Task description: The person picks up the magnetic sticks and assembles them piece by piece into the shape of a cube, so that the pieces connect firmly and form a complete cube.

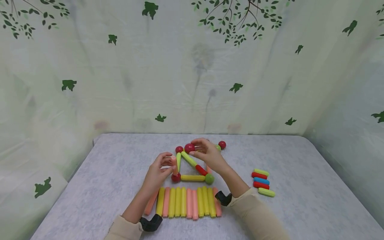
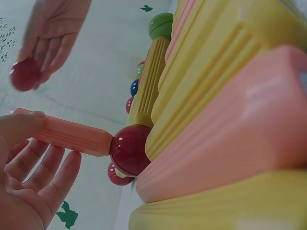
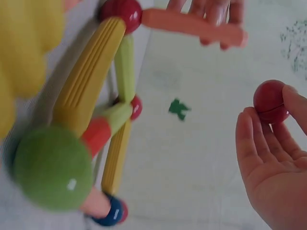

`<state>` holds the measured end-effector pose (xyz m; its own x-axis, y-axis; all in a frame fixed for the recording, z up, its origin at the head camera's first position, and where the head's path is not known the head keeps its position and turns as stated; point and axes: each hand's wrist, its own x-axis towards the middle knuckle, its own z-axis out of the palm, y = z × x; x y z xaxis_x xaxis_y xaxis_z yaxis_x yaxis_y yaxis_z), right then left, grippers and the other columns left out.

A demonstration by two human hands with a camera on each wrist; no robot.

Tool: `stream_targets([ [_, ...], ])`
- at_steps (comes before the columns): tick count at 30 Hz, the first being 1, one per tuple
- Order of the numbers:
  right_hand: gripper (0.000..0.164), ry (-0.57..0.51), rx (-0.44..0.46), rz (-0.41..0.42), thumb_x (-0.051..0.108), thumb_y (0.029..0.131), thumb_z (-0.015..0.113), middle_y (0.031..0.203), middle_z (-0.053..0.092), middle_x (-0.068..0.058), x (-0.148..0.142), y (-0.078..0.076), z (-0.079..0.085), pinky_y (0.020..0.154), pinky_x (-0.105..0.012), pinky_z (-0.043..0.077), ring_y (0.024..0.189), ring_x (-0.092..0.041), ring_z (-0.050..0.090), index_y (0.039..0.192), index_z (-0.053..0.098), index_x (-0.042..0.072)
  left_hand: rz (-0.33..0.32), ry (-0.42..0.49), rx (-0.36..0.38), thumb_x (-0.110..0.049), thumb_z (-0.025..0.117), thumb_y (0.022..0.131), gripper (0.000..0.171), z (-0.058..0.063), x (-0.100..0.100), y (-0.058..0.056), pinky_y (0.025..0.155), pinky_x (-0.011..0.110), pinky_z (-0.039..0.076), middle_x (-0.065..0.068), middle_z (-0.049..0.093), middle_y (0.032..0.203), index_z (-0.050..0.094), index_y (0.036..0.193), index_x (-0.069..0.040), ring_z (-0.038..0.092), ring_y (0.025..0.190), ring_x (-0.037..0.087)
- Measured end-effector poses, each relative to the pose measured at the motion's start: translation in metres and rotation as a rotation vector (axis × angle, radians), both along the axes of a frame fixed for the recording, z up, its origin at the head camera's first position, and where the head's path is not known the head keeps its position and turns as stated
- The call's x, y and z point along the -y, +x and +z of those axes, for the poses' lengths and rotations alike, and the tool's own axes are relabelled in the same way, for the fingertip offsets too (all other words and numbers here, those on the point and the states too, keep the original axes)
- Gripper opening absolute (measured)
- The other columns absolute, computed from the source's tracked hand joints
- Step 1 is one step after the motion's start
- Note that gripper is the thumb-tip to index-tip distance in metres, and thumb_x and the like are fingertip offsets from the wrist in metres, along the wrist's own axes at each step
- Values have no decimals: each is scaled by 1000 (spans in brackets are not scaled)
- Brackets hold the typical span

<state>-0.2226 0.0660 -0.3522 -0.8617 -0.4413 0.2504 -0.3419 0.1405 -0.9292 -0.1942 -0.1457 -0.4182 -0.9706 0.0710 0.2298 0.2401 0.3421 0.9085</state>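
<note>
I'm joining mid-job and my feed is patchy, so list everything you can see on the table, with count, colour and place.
Stick row: about ten, yellow and pink, side by side along the near edge of the table.
Spare sticks: five, green, red, blue, red, green, stacked to the right.
Flat frame: yellow stick between a red ball and a green ball; a green stick and a green-and-red stick run back from it.
Far balls: red and red, at the frame's back.
Pink stick: one, standing on the red corner ball.
Loose red ball: one.
Backdrop: pale cloth with leaf print.
Left hand: holds the pink stick.
Right hand: pinches the loose red ball.
</note>
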Motion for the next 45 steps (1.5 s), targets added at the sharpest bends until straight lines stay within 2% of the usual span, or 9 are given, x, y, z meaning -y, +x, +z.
stream_targets([
  [5, 34, -19, -31, 75, 1, 84, 60, 111, 54, -17, 24, 5, 7, 83, -30, 46, 99, -30, 55, 116, 49, -6, -11, 12, -9, -3, 64, 82, 46, -2, 1, 0, 78, 31, 49, 7, 61, 105, 44, 123, -6, 54, 98, 19],
  [9, 33, -19, -38, 114, 2, 83, 61, 107, 57, -14, 34, 0, -4, 82, -28, 46, 96, -25, 57, 114, 52, -3, -16, 11, -19, -4, 64, 82, 46, -2, 1, 1, 78, 30, 49, 7, 60, 106, 44, 123, -9, 55, 97, 19],
  [13, 34, -8, -22, 105, 9, 83, 63, 107, 57, -6, 36, -9, -23, 81, -27, 47, 95, -18, 58, 115, 54, 5, -19, 14, -1, -3, 64, 82, 46, 13, -4, 9, 79, 34, 48, 11, 60, 106, 44, 123, -6, 56, 95, 23],
  [16, 35, 8, -10, 94, 12, 83, 63, 110, 57, -4, 36, -11, -28, 79, -29, 48, 95, -17, 58, 117, 55, 8, -9, -3, 13, 0, 63, 82, 47, 30, -8, 17, 82, 39, 47, 14, 58, 108, 42, 124, -2, 55, 97, 27],
  [19, 36, 17, 1, 95, 14, 84, 63, 112, 56, -3, 32, -9, -24, 78, -29, 49, 95, -17, 58, 119, 54, 9, -7, -2, -6, -1, 64, 82, 51, 38, -9, 19, 82, 41, 46, 15, 55, 112, 40, 127, -1, 53, 98, 28],
  [26, 36, 49, 12, 65, 5, 86, 60, 116, 53, -17, 5, 15, 0, 83, -34, 46, 100, -28, 56, 120, 50, -1, -16, -14, -71, -7, 66, 81, 49, 50, -14, 15, 81, 42, 46, 14, 54, 115, 46, 126, -5, 53, 100, 27],
  [33, 42, 223, 29, 6, 17, 83, 65, 115, 54, -6, -43, 29, -37, 84, -34, 46, 98, -22, 55, 121, 50, 7, 13, -39, -69, -7, 65, 82, 45, 52, -16, 16, 79, 41, 47, 13, 57, 110, 49, 123, -4, 54, 96, 25],
  [39, 46, 364, 127, 34, 20, 81, 67, 117, 52, -8, -73, 48, -66, 80, -35, 47, 95, -22, 53, 123, 50, 8, 15, -28, -55, -8, 65, 82, 44, 49, -14, 16, 80, 40, 47, 13, 56, 111, 48, 123, -7, 54, 98, 25],
  [45, 46, 537, 191, 50, 25, 79, 70, 99, 51, -3, -78, 57, -82, 64, -28, 45, 78, -17, 49, 119, 52, 12, -5, -3, -69, -10, 66, 82, 45, 31, -8, 6, 78, 39, 47, 11, 57, 111, 48, 123, -11, 54, 97, 23],
])
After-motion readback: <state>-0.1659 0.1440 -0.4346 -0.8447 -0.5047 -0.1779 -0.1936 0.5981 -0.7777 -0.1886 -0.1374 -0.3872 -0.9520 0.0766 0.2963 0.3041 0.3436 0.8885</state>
